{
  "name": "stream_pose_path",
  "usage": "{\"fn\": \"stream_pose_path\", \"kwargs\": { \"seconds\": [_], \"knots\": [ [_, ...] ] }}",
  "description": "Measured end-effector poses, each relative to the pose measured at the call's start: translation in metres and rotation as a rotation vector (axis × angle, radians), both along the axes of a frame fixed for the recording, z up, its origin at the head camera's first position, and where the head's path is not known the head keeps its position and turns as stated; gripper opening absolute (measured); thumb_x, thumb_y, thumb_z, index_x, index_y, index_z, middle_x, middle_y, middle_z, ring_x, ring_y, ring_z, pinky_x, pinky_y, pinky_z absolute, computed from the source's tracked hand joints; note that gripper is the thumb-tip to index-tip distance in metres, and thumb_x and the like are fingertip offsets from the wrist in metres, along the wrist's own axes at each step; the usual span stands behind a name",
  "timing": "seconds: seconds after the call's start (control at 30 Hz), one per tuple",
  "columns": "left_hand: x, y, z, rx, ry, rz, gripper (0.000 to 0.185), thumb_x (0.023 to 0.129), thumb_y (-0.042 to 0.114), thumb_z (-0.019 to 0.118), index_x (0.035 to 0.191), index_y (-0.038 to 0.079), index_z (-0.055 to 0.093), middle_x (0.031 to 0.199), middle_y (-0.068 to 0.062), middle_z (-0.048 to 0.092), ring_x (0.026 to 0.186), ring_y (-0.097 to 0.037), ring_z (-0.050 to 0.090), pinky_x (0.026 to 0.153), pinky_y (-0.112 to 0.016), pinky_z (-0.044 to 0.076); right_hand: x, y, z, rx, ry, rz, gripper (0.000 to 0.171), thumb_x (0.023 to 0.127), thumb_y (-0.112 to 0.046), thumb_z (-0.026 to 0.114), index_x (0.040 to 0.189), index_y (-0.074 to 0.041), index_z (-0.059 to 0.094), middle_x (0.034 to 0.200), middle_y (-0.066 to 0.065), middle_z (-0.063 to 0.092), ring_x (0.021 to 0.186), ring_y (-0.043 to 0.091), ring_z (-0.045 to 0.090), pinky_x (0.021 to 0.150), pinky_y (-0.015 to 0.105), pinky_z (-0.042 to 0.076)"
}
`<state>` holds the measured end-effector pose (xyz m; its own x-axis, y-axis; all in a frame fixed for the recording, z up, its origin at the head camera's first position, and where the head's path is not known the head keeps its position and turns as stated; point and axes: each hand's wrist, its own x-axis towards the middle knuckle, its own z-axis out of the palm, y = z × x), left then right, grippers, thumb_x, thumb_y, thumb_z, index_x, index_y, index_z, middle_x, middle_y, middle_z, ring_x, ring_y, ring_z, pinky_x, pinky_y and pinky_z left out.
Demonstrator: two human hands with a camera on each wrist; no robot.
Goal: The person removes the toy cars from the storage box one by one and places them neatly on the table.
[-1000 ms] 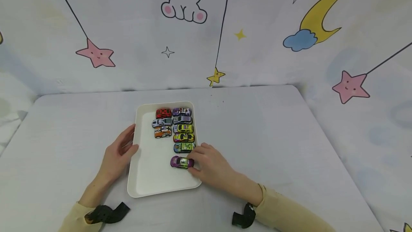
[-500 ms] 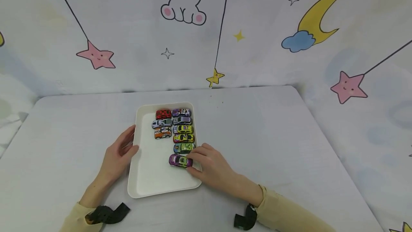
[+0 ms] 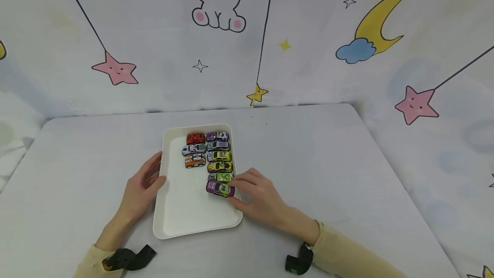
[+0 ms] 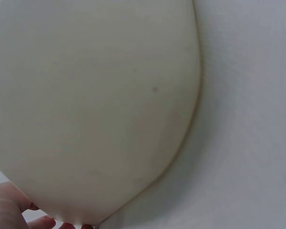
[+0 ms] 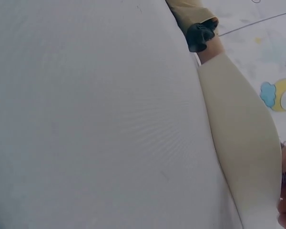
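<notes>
**Right hand [image 3: 263, 196] pinching purple-and-green toy car [image 3: 218, 188], left hand [image 3: 140, 188] holding tray [image 3: 189, 209]**

I'm seeing the right fingers grasping the purple-and-green toy car by its right end, thumb on the near side. Car is sitting slightly angled inside the white tray, at the near end of the right column. In the head view it's overlapping the near edge of the green car [image 3: 219, 176]; I'm not able to tell whether it's touching the tray floor or hovering.

Left fingers are gripping the tray's left edge, thumb lapping the rim.

Right column, going away from the person, is running green car, yellow-and-black car [image 3: 220, 167], yellow-and-blue car [image 3: 219, 156], dark grey car [image 3: 218, 146], purple-and-white car [image 3: 217, 136], packed close along the right wall. Left column is running orange car [image 3: 194, 161], silver car [image 3: 194, 149], red car [image 3: 195, 138], all in the far half.

Tray is resting on the white worktop [image 3: 308, 162]. Wrist feeds are showing mostly tray wall and worktop; the frame edges are cutting off part of the fingers. Both arms are wearing pale yellow sleeves [image 3: 355, 250] and black straps [image 3: 129, 258]. Cartoon-printed wall [image 3: 308, 76] is standing behind.
</notes>
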<state>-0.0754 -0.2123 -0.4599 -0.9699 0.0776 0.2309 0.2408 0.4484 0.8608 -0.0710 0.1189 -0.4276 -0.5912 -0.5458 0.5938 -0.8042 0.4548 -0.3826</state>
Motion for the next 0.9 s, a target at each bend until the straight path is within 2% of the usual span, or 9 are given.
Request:
{"fn": "stream_pose_path", "kwargs": {
  "seconds": [0.2,0.57,0.9],
  "knots": [
    [0.001,0.000,0.002,-0.006,0.003,0.005,0.061,0.097,0.004,0.060,0.154,0.006,0.038,0.150,-0.024,0.046,0.124,0.015,0.044,0.094,-0.001,0.041,-0.005,0.010,0.000,-0.095,0.002,0.030,0.035,0.075,-0.009,0.086,0.107,-0.007,0.073,0.107,0.004,0.070,0.098,0.016,0.066,0.086,0.024,0.057],
    [-0.001,0.000,0.000,0.004,0.007,0.002,0.062,0.097,0.003,0.061,0.154,0.012,0.038,0.150,-0.024,0.046,0.124,0.015,0.045,0.094,-0.002,0.042,-0.012,0.030,-0.003,-0.178,-0.001,0.022,0.032,0.078,-0.005,0.081,0.109,-0.005,0.072,0.106,0.004,0.070,0.094,0.016,0.068,0.084,0.025,0.058],
    [0.002,0.001,0.002,-0.013,0.005,0.010,0.062,0.096,0.003,0.061,0.154,0.010,0.039,0.150,-0.023,0.047,0.132,-0.014,0.052,0.094,-0.002,0.043,-0.031,0.051,-0.024,-0.264,0.023,-0.082,0.035,0.074,0.001,0.082,0.108,-0.007,0.073,0.105,0.004,0.071,0.092,0.017,0.068,0.089,0.020,0.054]
  ]
}}
